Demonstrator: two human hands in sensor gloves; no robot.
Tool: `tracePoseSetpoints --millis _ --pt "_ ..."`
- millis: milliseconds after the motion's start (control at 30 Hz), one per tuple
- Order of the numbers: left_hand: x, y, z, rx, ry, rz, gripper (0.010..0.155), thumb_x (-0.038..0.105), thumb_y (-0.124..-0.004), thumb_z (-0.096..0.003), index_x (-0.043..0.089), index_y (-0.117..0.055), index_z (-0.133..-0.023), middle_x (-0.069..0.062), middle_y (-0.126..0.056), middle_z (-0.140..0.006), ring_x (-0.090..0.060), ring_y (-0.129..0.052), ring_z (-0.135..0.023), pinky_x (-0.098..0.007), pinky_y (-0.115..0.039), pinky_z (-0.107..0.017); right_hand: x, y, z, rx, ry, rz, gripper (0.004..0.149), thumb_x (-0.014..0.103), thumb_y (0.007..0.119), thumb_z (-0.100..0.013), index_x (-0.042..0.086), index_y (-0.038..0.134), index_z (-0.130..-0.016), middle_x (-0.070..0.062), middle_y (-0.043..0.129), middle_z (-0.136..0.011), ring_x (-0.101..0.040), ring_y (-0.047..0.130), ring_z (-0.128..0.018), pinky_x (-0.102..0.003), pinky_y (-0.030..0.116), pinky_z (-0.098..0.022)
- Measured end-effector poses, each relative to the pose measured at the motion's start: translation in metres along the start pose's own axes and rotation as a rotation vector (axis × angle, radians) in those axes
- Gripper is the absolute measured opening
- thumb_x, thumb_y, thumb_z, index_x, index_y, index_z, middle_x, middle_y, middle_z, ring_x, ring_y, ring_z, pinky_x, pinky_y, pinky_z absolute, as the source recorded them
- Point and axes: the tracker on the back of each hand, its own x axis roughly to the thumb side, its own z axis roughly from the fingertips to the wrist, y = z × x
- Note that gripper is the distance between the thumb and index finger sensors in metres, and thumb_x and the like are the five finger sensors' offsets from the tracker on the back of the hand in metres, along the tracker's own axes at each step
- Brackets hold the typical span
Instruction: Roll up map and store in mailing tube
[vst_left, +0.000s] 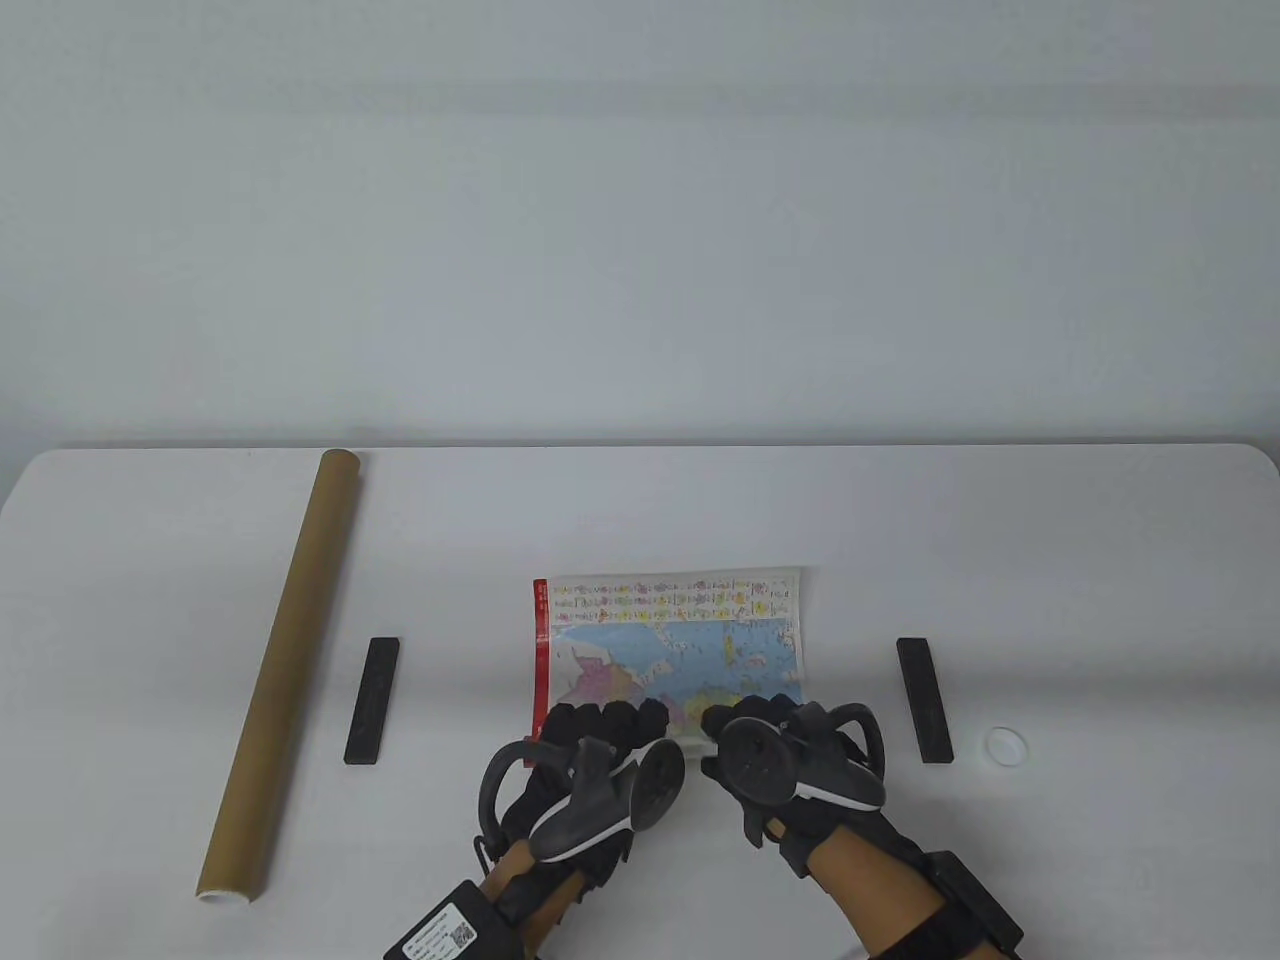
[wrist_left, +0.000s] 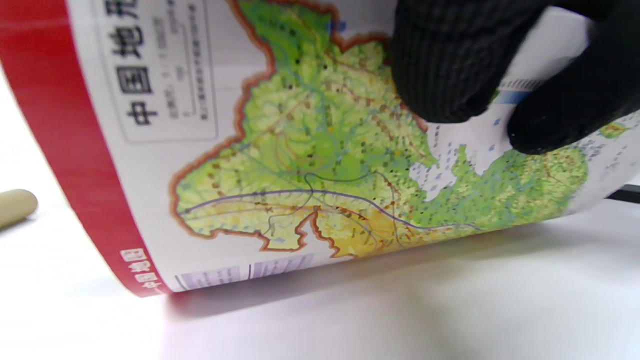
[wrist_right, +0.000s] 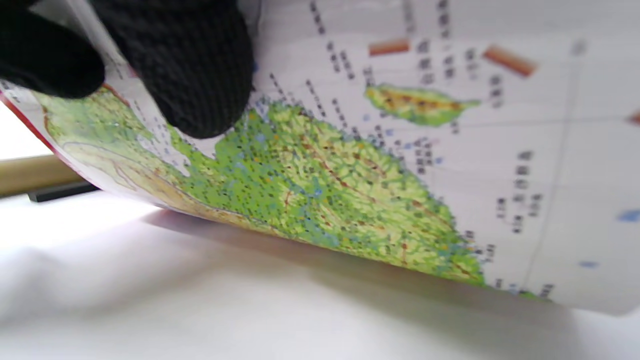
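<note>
The map (vst_left: 668, 640) lies in the middle of the white table (vst_left: 1050, 560), red strip along its left edge. Its near part is curled up into a roll under both hands. My left hand (vst_left: 600, 735) grips the roll's left part; its gloved fingers (wrist_left: 440, 65) press on the printed back of the map (wrist_left: 310, 150). My right hand (vst_left: 770, 740) grips the right part; its fingers (wrist_right: 195, 75) press on the curled sheet (wrist_right: 350, 165). The brown mailing tube (vst_left: 283, 668) lies far left, its open end (vst_left: 226, 890) toward me.
Two black bar weights lie beside the map, one on the left (vst_left: 373, 700) and one on the right (vst_left: 924, 700). A white tube cap (vst_left: 1005, 745) sits at the right. The tube end (wrist_left: 17, 206) shows in the left wrist view.
</note>
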Motion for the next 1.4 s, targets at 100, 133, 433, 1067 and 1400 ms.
tracePoseSetpoints --millis 100,133,433,1067,1400 --pt "0.001 -0.004 0.000 0.028 -0.007 -0.018 0.059 0.055 -0.086 -0.0389 0.043 -0.069 -0.093 0.008 -0.084 -0.080 -0.016 -0.094 -0.071 -0.042 -0.071 -0.071 -0.004 0.002 -0.001 0.044 -0.004 -0.089 0.053 0.038 0.089 -0.048 0.008 0.083 -0.091 -0.007 0.089 -0.063 -0.032 0.094 -0.049 -0.059 0.075 -0.048" --pt "0.000 -0.005 -0.002 0.028 -0.010 -0.016 0.058 0.056 -0.087 -0.0376 0.043 -0.071 -0.092 0.009 -0.086 -0.076 -0.015 -0.095 -0.066 -0.041 -0.073 -0.069 -0.004 0.003 -0.001 0.050 -0.011 -0.102 0.053 0.038 0.089 -0.048 0.008 0.082 -0.092 -0.008 0.089 -0.064 -0.033 0.094 -0.049 -0.059 0.075 -0.048" --pt "-0.016 -0.015 -0.009 -0.040 0.026 0.161 0.056 0.062 -0.091 -0.0309 0.040 -0.081 -0.081 0.011 -0.093 -0.053 -0.008 -0.100 -0.043 -0.036 -0.081 -0.060 0.019 -0.005 0.011 -0.127 -0.118 0.197 0.071 0.039 0.091 -0.047 0.008 0.067 -0.106 -0.012 0.081 -0.081 -0.041 0.086 -0.071 -0.067 0.063 -0.059" --pt "0.006 -0.006 0.003 0.146 -0.045 -0.106 0.066 0.065 -0.084 -0.0339 0.043 -0.069 -0.094 0.009 -0.084 -0.081 -0.017 -0.094 -0.072 -0.042 -0.071 -0.071 -0.010 0.005 -0.002 0.071 -0.032 -0.147 0.056 0.039 0.090 -0.048 0.006 0.082 -0.092 -0.002 0.088 -0.051 -0.027 0.093 -0.039 -0.057 0.077 -0.045" --pt "-0.002 -0.008 -0.003 -0.001 -0.042 0.019 0.052 0.063 -0.083 -0.0340 0.040 -0.084 -0.080 0.009 -0.091 -0.062 -0.012 -0.100 -0.052 -0.038 -0.080 -0.061 0.001 0.004 0.003 0.020 -0.092 -0.001 0.058 0.039 0.088 -0.050 0.010 0.078 -0.100 -0.009 0.085 -0.070 -0.037 0.089 -0.058 -0.064 0.068 -0.055"
